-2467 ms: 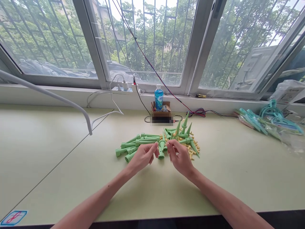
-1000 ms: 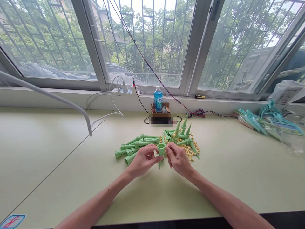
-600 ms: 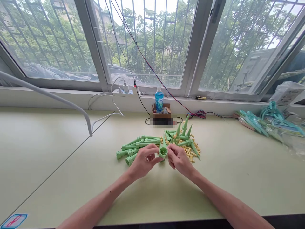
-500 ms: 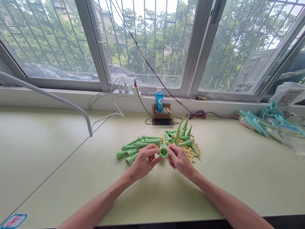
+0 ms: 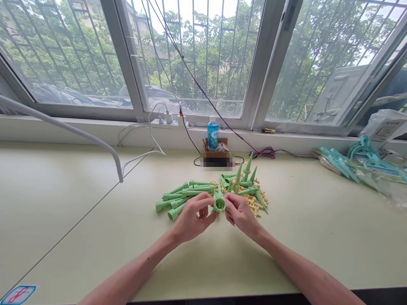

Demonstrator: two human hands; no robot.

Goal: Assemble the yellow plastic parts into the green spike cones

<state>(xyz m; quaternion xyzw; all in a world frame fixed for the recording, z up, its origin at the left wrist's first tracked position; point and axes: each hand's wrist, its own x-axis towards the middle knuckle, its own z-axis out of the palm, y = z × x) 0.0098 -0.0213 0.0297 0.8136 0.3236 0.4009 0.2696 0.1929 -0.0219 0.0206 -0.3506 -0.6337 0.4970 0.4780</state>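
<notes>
My left hand (image 5: 194,215) grips a green plastic watering spike (image 5: 219,205), its round open end facing me. Against the right side of that collar, my right hand (image 5: 240,212) is closed in a pinch; whatever lies between its fingertips is hidden. Left of my hands lies a pile of green watering spikes (image 5: 174,202) on their sides. More green spikes (image 5: 249,167) stand or lean to the right, among many small yellow plastic valve pieces (image 5: 254,207).
Behind the pile, a blue-liquid bottle (image 5: 213,134) stands by a small cardboard box (image 5: 225,145). A white cable arm (image 5: 95,140) reaches in from the left. Coiled wires (image 5: 266,152) lie at the back; teal hangers in plastic (image 5: 365,159) occupy the far right.
The held spike's open end has turned and shifted slightly right, and my left thumb has moved with it. My right hand remains at its side.
</notes>
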